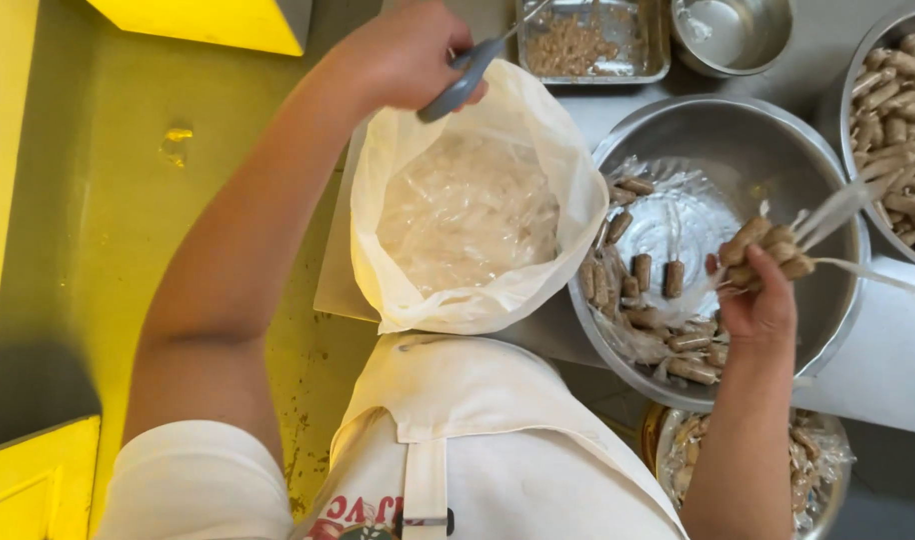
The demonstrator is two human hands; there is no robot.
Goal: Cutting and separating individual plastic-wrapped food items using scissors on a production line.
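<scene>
- The left hand (403,55) grips grey-handled scissors (465,78) above a white plastic bag (478,300) of crumpled clear wrappers.
- The right hand (760,300) closes around a cluster of short brown sausages (768,250), clear casing strips trailing from it, over a large steel bowl (838,330).
- More sausages lie loose in that bowl among shiny film.
- A steel counter (898,370) holds a second bowl (858,60) of sausages, a small empty bowl (733,35) and a tray (593,45).
- The floor (108,250) is yellow.
</scene>
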